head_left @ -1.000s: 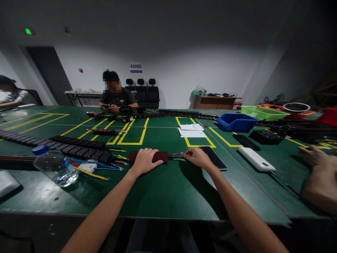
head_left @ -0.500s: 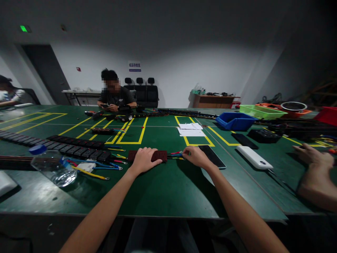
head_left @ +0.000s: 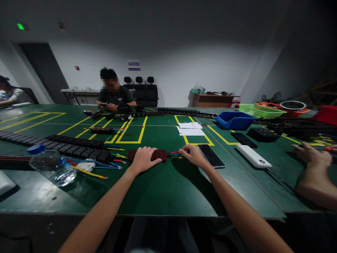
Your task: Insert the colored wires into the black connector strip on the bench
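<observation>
My left hand (head_left: 143, 160) lies across a dark red oblong block (head_left: 162, 155), fingers over the far side and thumb along the near side, gripping it against the table. Several thin coloured wires (head_left: 173, 154) with metal end lugs come out of the block's right end. At their tips, the thumb and fingertips of my right hand (head_left: 190, 154) are pinched together on a wire end; which wire is hidden. A dark-screened phone (head_left: 211, 156) lies beside that hand, to its right.
Left of the block lie black segmented strips (head_left: 89, 153) with coloured leads and a water bottle (head_left: 54, 167). Rightward are a white power bank (head_left: 253, 156), a blue bin (head_left: 234, 120) and another person's hand (head_left: 312, 154). Papers (head_left: 191, 129) lie ahead; a person (head_left: 116, 95) sits opposite.
My right hand has shifted slightly left along the wire ends, its fingertips still pinched. My left hand stays on the block. The whole view has moved a little.
</observation>
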The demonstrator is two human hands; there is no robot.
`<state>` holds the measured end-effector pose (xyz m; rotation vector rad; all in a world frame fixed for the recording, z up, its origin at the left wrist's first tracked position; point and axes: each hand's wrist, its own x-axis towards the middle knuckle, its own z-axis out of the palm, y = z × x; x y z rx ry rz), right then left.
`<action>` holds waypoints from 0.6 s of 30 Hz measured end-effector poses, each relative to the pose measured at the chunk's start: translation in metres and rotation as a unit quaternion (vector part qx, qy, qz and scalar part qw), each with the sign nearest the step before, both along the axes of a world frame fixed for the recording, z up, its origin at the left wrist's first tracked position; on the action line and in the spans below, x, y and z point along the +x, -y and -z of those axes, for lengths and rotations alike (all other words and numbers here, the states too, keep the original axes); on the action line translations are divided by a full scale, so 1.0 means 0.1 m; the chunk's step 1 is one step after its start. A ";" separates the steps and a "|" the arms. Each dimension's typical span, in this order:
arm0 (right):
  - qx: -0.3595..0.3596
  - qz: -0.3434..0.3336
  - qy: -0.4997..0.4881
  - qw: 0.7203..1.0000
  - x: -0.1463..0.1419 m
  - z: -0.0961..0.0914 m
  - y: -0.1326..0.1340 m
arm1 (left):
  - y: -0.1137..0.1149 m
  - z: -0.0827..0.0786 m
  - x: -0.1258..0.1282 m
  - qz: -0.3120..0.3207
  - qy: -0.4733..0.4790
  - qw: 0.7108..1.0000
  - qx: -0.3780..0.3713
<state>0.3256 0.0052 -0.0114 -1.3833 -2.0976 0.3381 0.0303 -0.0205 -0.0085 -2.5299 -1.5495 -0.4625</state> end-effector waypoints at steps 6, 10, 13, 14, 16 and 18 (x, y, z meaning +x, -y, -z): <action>-0.040 0.075 0.080 0.993 0.04 -0.07 0.05 | 0.01 0.00 0.01 -0.004 -0.002 1.000 -0.004; -0.067 0.101 0.130 0.984 0.05 -0.07 0.06 | 0.01 -0.01 0.01 -0.006 -0.004 1.000 -0.003; -0.066 0.050 0.094 0.992 0.04 -0.09 0.05 | 0.01 -0.01 0.01 -0.004 -0.002 1.000 -0.003; -0.065 0.033 0.079 0.994 0.04 -0.10 0.04 | 0.01 -0.01 0.01 -0.002 -0.001 1.000 -0.003; -0.065 0.022 0.064 0.996 0.04 -0.11 0.04 | 0.00 -0.01 0.00 0.000 -0.001 1.000 -0.001; -0.067 0.058 0.083 0.993 0.05 -0.12 0.05 | 0.00 0.00 0.00 0.000 -0.004 1.000 0.002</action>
